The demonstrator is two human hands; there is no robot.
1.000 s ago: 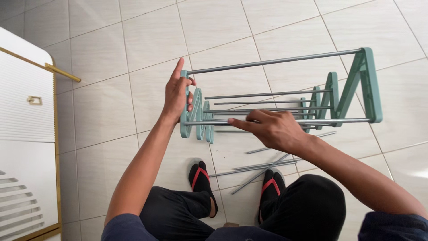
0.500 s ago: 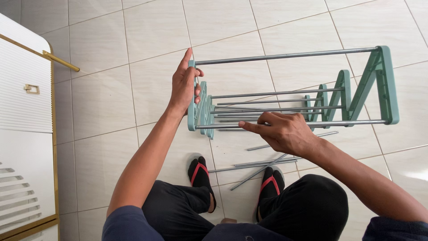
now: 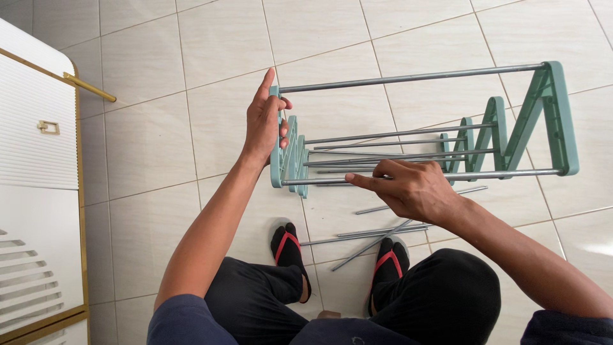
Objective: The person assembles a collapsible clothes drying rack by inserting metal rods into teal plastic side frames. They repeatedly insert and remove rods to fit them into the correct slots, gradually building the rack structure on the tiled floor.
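Left hand: the left hand [image 3: 265, 124] is being pressed against the near green end frame [image 3: 276, 137] of the rack; palm flat along the plastic, index finger pointing up, the other fingers curled around its edge, so it is being gripped.
Right hand: the right hand [image 3: 412, 188] is being closed around the lowest grey rod [image 3: 498, 174], fingers wrapped over it and thumb stretched along the rod toward the near frame.
Rack position: the rack is being held off the tiled floor [image 3: 159, 140] in front of the person, lying on its side, rods running left to right between the near frame and the far green end frame [image 3: 552, 118].
Change: compared with the earlier frames the rack is being seen further right and a little higher in view, and both hands are sitting on the same parts as before; the grip is not being changed.
Meaning: the lowest rod is probably still being seated into the near frame rather than released.
Loose parts: spare grey rods [image 3: 377, 233] are lying on the floor just beyond the sandalled feet [image 3: 287, 246].
Surroundings: a white cabinet with gold trim [image 3: 38, 191] is standing at the left edge, well apart from the rack.
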